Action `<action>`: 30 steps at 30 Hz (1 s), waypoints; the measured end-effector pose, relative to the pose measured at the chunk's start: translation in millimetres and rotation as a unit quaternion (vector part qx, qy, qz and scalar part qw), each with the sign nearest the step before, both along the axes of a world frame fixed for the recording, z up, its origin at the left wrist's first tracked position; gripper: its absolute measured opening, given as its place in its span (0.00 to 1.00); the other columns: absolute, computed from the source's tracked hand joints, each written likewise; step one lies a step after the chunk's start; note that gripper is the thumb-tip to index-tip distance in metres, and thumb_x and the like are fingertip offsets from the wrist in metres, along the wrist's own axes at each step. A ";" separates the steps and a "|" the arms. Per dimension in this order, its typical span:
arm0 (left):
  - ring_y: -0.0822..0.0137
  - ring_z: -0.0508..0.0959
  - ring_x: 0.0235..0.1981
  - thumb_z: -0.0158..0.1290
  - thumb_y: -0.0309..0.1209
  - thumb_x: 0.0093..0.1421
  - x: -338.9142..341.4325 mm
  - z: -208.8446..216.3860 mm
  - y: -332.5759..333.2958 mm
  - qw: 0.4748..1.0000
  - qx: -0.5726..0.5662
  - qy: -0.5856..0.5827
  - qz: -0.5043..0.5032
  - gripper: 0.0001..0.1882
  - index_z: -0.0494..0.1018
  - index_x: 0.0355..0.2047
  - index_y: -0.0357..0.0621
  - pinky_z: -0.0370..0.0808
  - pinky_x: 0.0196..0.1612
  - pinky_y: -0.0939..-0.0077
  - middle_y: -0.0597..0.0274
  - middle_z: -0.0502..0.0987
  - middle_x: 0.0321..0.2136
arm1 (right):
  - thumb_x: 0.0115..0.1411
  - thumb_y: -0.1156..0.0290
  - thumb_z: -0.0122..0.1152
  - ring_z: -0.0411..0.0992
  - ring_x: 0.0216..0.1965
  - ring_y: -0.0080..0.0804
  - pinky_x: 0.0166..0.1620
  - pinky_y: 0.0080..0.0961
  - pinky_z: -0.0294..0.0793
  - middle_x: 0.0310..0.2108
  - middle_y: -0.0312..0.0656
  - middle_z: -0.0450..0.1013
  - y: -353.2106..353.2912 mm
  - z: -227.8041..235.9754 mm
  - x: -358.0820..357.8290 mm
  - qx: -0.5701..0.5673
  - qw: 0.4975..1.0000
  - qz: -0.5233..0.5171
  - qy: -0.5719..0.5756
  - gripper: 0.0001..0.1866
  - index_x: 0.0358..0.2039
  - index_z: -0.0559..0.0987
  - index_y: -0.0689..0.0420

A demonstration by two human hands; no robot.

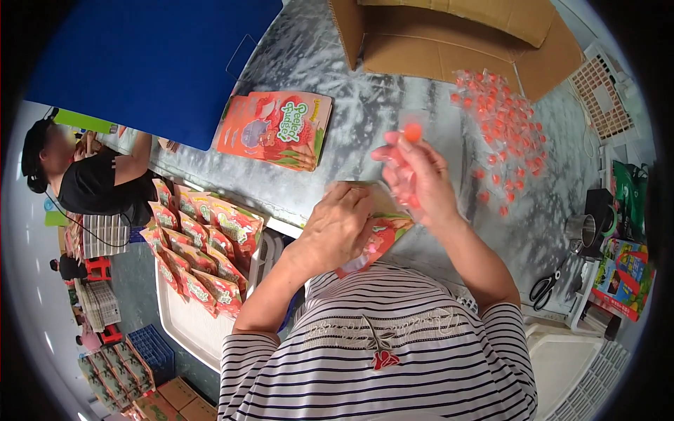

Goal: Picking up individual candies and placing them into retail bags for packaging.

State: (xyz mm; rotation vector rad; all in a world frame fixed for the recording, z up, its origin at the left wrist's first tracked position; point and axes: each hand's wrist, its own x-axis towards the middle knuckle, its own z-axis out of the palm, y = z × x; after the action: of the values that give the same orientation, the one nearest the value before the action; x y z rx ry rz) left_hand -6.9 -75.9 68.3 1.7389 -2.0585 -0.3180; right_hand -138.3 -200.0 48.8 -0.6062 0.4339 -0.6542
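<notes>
My left hand [342, 223] is closed around the upper part of a red printed pouch [379, 242], held tilted at the table's near edge. Just right of the pouch, my right hand [423, 172] grips clear-wrapped candies; one round orange-red candy [412, 132] shows between thumb and fingertips, and more red shows beneath the palm. Further right lies a heap of the same wrapped candies [502, 133] on the grey marbled table [351, 105]. A stack of flat red pouches [274, 130] rests beyond my left hand. The inside of the held pouch is hidden.
An open cardboard box [421, 52] lies at the back. Left stands a blue panel [154, 63]; below it, a white tray [186, 326] holds several filled pouches [200, 245]. Scissors [544, 289] and a metal cup [581, 228] are at right. A person in black [98, 179] sits far left.
</notes>
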 end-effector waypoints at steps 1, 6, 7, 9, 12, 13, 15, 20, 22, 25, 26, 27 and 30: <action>0.49 0.72 0.43 0.57 0.26 0.49 -1.4 2.0 -2.5 1.000 -0.022 -0.002 -0.022 0.13 0.73 0.34 0.31 0.70 0.48 0.62 0.45 0.74 0.37 | 0.66 0.63 0.52 0.66 0.21 0.15 0.20 0.12 0.63 0.34 0.41 0.77 2.8 0.3 3.5 -0.001 1.000 -0.002 -0.002 0.14 0.45 0.76 0.60; 0.49 0.71 0.47 0.58 0.23 0.48 -8.0 9.1 -6.1 1.000 -0.016 0.007 -0.018 0.12 0.74 0.35 0.38 0.71 0.50 0.61 0.49 0.74 0.41 | 0.66 0.70 0.52 0.73 0.36 0.20 0.39 0.19 0.74 0.41 0.42 0.76 3.7 -16.1 3.2 -0.302 0.948 -0.013 0.100 0.13 0.48 0.73 0.63; 0.48 0.71 0.47 0.58 0.22 0.48 -7.8 7.8 -4.9 1.000 -0.014 0.003 -0.020 0.12 0.74 0.36 0.39 0.71 0.50 0.60 0.49 0.74 0.41 | 0.65 0.72 0.53 0.73 0.41 0.23 0.45 0.21 0.74 0.44 0.42 0.75 4.8 -13.6 -2.5 -0.346 0.933 -0.003 0.095 0.14 0.49 0.71 0.64; 0.48 0.71 0.47 0.58 0.22 0.48 -6.4 4.6 -5.6 1.000 -0.007 0.012 -0.021 0.13 0.74 0.36 0.38 0.71 0.50 0.60 0.49 0.74 0.41 | 0.65 0.72 0.52 0.73 0.42 0.24 0.45 0.23 0.74 0.45 0.43 0.75 8.3 -3.1 -9.3 -0.364 0.922 0.015 0.127 0.15 0.50 0.70 0.64; 0.48 0.71 0.47 0.58 0.21 0.48 -7.3 -0.3 -7.0 0.999 -0.004 0.025 -0.027 0.14 0.73 0.37 0.38 0.71 0.49 0.60 0.49 0.73 0.41 | 0.66 0.71 0.51 0.74 0.43 0.27 0.46 0.25 0.74 0.44 0.45 0.74 9.5 -7.2 -18.4 -0.413 0.895 0.026 0.168 0.14 0.50 0.68 0.63; 0.48 0.71 0.47 0.58 0.21 0.47 -7.8 -1.1 -7.4 0.999 -0.009 0.028 -0.029 0.15 0.73 0.38 0.38 0.72 0.48 0.60 0.49 0.73 0.41 | 0.66 0.70 0.51 0.74 0.43 0.30 0.47 0.26 0.74 0.42 0.47 0.75 10.0 -9.7 -20.6 -0.443 0.879 0.020 0.176 0.14 0.49 0.68 0.62; 0.47 0.71 0.47 0.58 0.20 0.47 -8.1 -1.6 -8.0 0.999 -0.013 0.038 -0.026 0.15 0.73 0.38 0.37 0.72 0.48 0.60 0.49 0.72 0.42 | 0.66 0.70 0.49 0.74 0.45 0.32 0.47 0.28 0.74 0.44 0.48 0.74 13.4 -8.0 -23.3 -0.454 0.873 0.009 0.175 0.14 0.50 0.67 0.62; 0.47 0.72 0.46 0.57 0.19 0.47 -8.0 -2.7 -9.4 0.998 0.000 0.067 -0.002 0.16 0.72 0.39 0.35 0.73 0.47 0.60 0.48 0.71 0.45 | 0.67 0.70 0.46 0.72 0.50 0.39 0.49 0.33 0.73 0.49 0.51 0.71 14.8 -9.8 -29.3 -0.539 0.813 0.027 0.219 0.16 0.53 0.64 0.63; 0.47 0.73 0.45 0.57 0.19 0.48 -8.6 -6.9 -10.2 0.997 -0.006 0.070 0.017 0.15 0.72 0.39 0.34 0.74 0.45 0.61 0.47 0.71 0.45 | 0.66 0.74 0.44 0.72 0.51 0.41 0.54 0.34 0.69 0.49 0.50 0.72 16.6 -6.0 -29.8 -0.706 0.652 0.007 0.276 0.17 0.54 0.64 0.63; 0.47 0.74 0.44 0.57 0.20 0.50 -2.0 -2.6 -12.9 0.996 -0.044 0.069 0.020 0.14 0.71 0.38 0.34 0.74 0.44 0.62 0.47 0.72 0.45 | 0.59 0.78 0.50 0.75 0.43 0.43 0.46 0.35 0.74 0.42 0.52 0.74 29.2 0.8 -39.5 -0.672 0.701 -0.091 0.221 0.10 0.42 0.71 0.64; 0.47 0.74 0.44 0.57 0.20 0.50 0.7 -3.2 -12.9 0.996 -0.042 0.068 0.025 0.14 0.71 0.38 0.34 0.74 0.44 0.62 0.47 0.72 0.45 | 0.57 0.79 0.52 0.75 0.40 0.42 0.43 0.35 0.75 0.40 0.51 0.74 33.1 -0.1 -44.3 -0.643 0.737 -0.110 0.179 0.07 0.38 0.73 0.64; 0.47 0.74 0.43 0.57 0.20 0.50 2.1 -3.0 -15.6 0.996 -0.048 0.074 0.028 0.13 0.71 0.37 0.34 0.74 0.44 0.62 0.47 0.72 0.44 | 0.54 0.79 0.55 0.75 0.37 0.41 0.40 0.31 0.75 0.37 0.50 0.74 36.5 -6.9 -46.1 -0.648 0.749 -0.081 0.110 0.04 0.31 0.74 0.62; 0.48 0.75 0.42 0.57 0.21 0.51 6.0 -4.5 -16.7 0.995 -0.062 0.074 0.038 0.12 0.70 0.36 0.35 0.74 0.44 0.62 0.49 0.73 0.43 | 0.53 0.77 0.58 0.74 0.36 0.46 0.37 0.34 0.75 0.36 0.51 0.71 57.8 -34.4 -34.4 -0.706 0.682 0.114 0.151 0.08 0.35 0.76 0.62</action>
State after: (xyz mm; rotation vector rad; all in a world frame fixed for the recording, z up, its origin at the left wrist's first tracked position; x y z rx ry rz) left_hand -1.0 -92.5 63.7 1.6627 -1.8632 -0.2794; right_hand -172.7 -142.2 14.4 -2.2547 0.0518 -0.5499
